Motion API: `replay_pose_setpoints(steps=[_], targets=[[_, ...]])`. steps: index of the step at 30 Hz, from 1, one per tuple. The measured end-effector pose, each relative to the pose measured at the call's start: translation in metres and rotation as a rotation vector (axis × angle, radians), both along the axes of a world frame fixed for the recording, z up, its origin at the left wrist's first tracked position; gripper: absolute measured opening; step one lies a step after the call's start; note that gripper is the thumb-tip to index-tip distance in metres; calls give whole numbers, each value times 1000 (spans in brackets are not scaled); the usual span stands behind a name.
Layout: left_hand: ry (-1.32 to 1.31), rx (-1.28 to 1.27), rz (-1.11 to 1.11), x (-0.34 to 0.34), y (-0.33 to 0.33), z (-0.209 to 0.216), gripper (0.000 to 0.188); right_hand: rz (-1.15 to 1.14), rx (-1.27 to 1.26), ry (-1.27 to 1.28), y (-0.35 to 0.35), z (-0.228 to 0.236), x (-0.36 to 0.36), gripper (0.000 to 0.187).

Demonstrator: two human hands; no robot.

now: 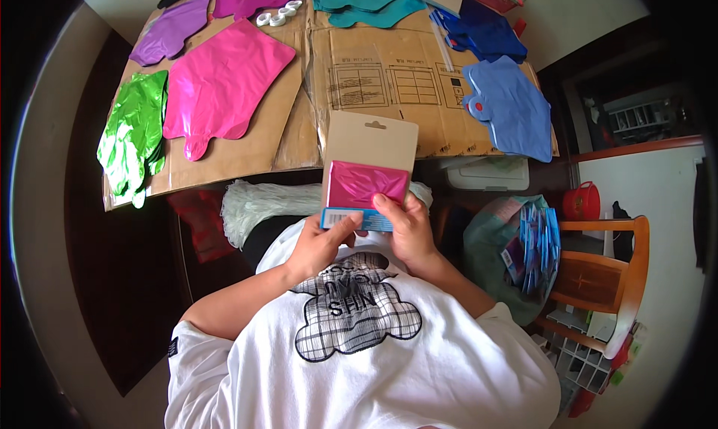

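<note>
Between my two hands, above my lap, is a flat packet made of a beige hang card (372,141), a folded shiny magenta foil balloon (363,181) and a blue label strip (374,221) along its bottom. My left hand (320,243) grips the lower left corner, its thumb on the label. My right hand (410,233) pinches the lower right side, with the thumb pressing on the magenta foil. Fingers behind the card are hidden. Ahead on the cardboard-covered table (262,141) lie a pink foil balloon (224,77), green foil balloons (133,130) and light blue ones (514,103), all flat.
Purple (172,29), teal (374,10) and dark blue foil balloons (486,31) lie farther back, near several white tape rolls (278,17). At right, a bag (486,238) holding blue packets (537,249) is beside a wooden chair (636,272). A white lidded box (488,176) sits below the table edge.
</note>
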State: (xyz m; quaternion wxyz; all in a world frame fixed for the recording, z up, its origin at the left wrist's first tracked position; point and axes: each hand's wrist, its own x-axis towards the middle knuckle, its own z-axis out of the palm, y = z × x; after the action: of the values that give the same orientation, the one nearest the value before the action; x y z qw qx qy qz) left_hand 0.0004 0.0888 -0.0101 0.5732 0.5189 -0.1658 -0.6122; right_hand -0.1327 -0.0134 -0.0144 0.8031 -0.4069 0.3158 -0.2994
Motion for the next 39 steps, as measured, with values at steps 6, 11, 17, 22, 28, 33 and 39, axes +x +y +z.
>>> replay_pose_setpoints(steps=[6,11,17,22,28,33,39], targets=[[-766,-199,-322,51,-19,48,25,55,66,-87,-45,20,-45,22],[-1666,-522,-46,78,-75,67,13,316,91,78,-81,32,-79,29],[-1776,-600,-298,100,-106,47,12,592,226,139,-97,44,-61,40],[-1874,-591,-346,100,-107,44,12,687,276,182,-104,37,-42,40],[-1818,-681,-313,100,-99,47,12,642,227,198,-115,29,-37,37],[-1759,-719,-278,101,-96,42,10,449,188,189,-103,40,-33,24],[-1747,-701,-479,109,-98,50,10,384,155,209,-88,30,-37,17]])
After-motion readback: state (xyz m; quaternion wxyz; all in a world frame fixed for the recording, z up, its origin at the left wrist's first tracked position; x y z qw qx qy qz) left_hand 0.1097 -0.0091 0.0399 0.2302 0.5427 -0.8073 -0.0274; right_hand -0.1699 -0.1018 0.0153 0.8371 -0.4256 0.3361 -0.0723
